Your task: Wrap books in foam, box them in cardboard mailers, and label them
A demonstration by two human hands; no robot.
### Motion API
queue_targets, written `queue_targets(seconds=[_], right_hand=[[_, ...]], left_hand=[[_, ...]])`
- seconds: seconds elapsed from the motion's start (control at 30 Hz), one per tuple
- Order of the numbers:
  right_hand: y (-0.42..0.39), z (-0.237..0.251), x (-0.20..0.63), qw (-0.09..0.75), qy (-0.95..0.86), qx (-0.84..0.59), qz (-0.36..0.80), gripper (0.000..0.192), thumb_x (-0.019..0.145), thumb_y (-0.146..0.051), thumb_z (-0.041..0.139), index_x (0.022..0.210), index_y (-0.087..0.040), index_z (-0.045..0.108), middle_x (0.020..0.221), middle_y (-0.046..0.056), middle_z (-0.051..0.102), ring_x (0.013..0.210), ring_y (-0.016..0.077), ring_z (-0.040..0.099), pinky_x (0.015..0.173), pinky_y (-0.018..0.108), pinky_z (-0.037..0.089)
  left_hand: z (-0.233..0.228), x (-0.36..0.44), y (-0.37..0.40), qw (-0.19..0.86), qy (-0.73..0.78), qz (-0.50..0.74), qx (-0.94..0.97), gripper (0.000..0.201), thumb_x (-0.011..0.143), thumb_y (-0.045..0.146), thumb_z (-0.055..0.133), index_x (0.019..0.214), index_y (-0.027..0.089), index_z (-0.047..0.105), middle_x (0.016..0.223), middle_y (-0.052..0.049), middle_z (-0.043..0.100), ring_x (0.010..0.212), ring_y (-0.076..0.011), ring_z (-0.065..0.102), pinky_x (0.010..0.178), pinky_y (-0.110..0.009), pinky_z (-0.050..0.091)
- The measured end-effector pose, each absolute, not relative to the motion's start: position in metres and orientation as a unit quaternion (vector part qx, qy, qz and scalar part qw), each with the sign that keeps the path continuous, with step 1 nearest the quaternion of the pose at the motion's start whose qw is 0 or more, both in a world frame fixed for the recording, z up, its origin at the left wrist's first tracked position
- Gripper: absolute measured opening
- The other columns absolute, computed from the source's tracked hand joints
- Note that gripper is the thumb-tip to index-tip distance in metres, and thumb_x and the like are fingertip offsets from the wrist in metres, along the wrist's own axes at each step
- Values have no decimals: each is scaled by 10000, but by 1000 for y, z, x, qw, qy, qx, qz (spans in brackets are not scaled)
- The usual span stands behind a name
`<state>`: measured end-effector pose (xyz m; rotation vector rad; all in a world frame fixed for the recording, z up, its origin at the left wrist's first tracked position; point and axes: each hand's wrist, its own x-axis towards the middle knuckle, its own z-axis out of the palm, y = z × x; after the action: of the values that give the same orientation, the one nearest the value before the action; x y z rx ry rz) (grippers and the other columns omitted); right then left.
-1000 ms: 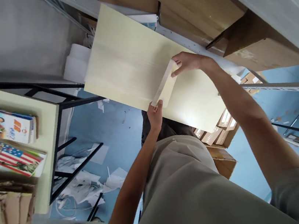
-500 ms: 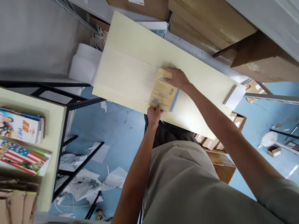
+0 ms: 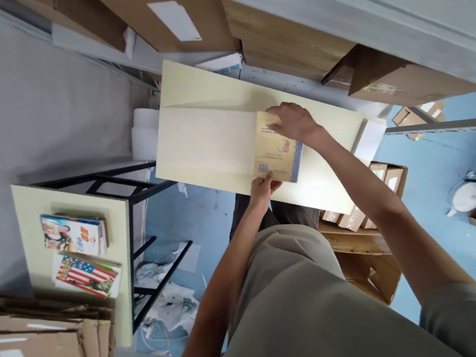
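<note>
A thin yellow book (image 3: 277,152) with a blue strip along its right side lies on a pale yellow table (image 3: 202,83). From its left side a smooth pale sheet (image 3: 212,140) stretches across the tabletop; I cannot tell whether it is paper or film. My left hand (image 3: 263,191) pinches the book's near edge, thumb on top, at the table's front edge. Curled over the far edge and upper corner is my right hand (image 3: 295,121), its fingertips on the cover. What lies under the book is hidden.
A white block-like stack (image 3: 369,139) rests at the table's right end. Cardboard boxes (image 3: 289,35) line the shelf behind. To the left, a side table (image 3: 30,213) bears comics (image 3: 73,234) and flattened cartons (image 3: 35,343). Scraps (image 3: 171,303) litter the blue floor.
My view has turned, so the table looks more level. Both hands remain at the book's near and far edges. The pale sheet to its left shows more distinctly.
</note>
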<state>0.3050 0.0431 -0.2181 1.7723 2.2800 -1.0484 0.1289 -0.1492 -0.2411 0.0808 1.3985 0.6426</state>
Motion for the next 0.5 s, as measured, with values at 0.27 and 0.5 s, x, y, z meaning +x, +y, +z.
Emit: queue_targets(seconds=[0.27,0.5], right_hand=[[11,-242,323,99,666,655,-342,518,1094,-309,689,1603,-215,688,1535,216,681,1442,402,605,1216,547,501],[-16,-214,302,32,634,719,-285,511,1071,-207,632,1573,-115,669,1612,285,610,1511,431,499,1259,575,421]], left_hand=[[-269,161,-143,718,679,115,106,333,1051,336,831,835,184,629,815,-103,768,969,-233,850,1086,-444,697],[-225,126,-114,749,622,-5,227,396,657,126,1044,890,161,726,771,-88,821,639,-213,783,713,-355,692]])
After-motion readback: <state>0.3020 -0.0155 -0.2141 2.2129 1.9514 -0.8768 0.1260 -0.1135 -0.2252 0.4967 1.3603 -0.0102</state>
